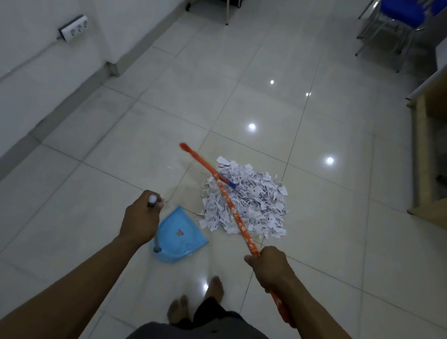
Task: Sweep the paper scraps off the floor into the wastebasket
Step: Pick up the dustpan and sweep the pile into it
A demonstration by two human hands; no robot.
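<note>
left hand [140, 217] curled round handle top of blue dustpan [181, 236], set just left of the pile to receive | right hand [268, 267] wrapped round orange broom [232, 210], head at far edge of paper scraps [252, 203], frame centre, probably to pull them in | wastebasket not visible

We record paper scraps [258, 201]: white shreds, one loose heap mid-floor [321, 243]. Broom [232, 210]: orange patterned handle slanting over the heap, blurred red head at its far left edge. Dustpan [181, 236]: light blue, long-handled, just left of the heap.
</note>
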